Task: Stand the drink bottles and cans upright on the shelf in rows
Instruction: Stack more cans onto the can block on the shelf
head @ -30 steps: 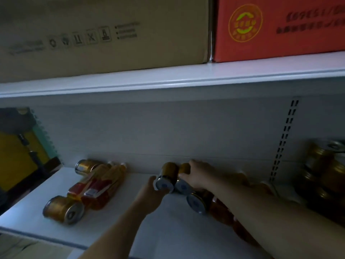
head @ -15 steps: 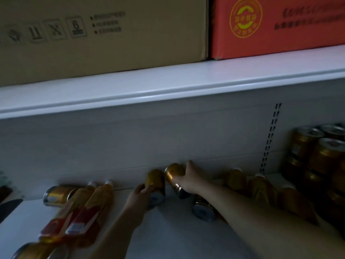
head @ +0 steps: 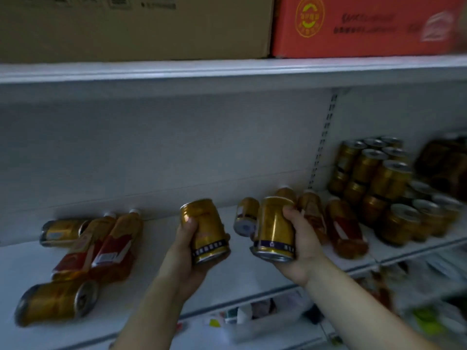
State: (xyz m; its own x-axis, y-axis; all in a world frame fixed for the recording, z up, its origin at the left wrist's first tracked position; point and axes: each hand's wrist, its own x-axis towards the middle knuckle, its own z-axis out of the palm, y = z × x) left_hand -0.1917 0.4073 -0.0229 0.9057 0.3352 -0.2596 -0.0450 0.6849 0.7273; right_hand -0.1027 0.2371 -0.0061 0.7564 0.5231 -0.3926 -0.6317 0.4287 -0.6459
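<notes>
My left hand [head: 183, 256] grips a gold can [head: 205, 229], held above the white shelf [head: 242, 276] and tilted slightly left. My right hand [head: 300, 245] grips a second gold can [head: 275, 228], nearly upright, just right of the first. Behind them a third gold can [head: 246, 215] lies on its side. On the left lie two orange bottles with red labels [head: 101, 248], a gold can behind them [head: 62, 232] and another in front [head: 56, 300]. More orange bottles [head: 343, 226] lie to the right of my right hand.
Stacked upright gold cans [head: 384, 178] fill the shelf's right end. A slotted upright rail [head: 323, 140] runs down the back wall. The shelf above [head: 227, 69] carries a brown carton [head: 136, 26] and a red carton [head: 353, 24]. Lower shelves hold blurred goods.
Both hands have lifted a can each off the shelf and drawn it toward me. The cans now stand nearly upright in the hands. The view has shifted right and down.
</notes>
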